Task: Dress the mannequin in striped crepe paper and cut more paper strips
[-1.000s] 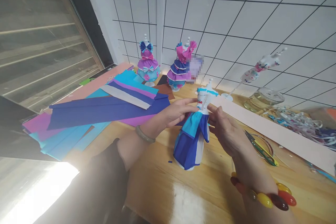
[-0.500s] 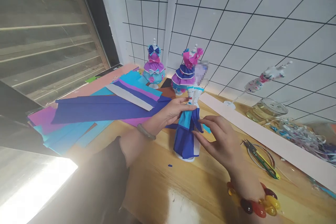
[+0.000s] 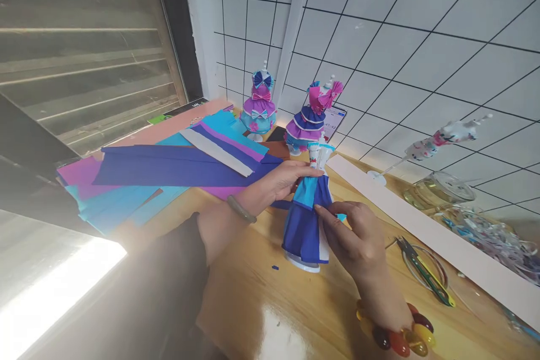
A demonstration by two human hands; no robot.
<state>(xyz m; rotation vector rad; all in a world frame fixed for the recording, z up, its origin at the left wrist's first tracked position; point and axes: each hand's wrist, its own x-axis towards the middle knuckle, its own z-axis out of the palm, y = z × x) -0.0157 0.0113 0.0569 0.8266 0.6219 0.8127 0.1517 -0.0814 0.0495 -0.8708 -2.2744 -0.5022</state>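
A small dress-form mannequin on a round white base wears a long skirt of dark blue and white paper or fabric panels. Over that hang a light blue panel and a dark blue panel at the waist. My left hand is closed around the waist from the left, its thumb lying across the front. At the skirt's right side, my right hand pinches the lower edge of the dark blue panel between thumb and index finger.
Strips of coloured paper lie in a pile to the left. Two dressed mannequins and a phone stand behind. To the right are a leaning bare mannequin, snips, a clear container and tangled scraps.
My right hand has gone from loosely spread fingers at the dark blue panel to a pinch on its lower edge. The panel now lies flatter against the skirt. The view has shifted slightly.
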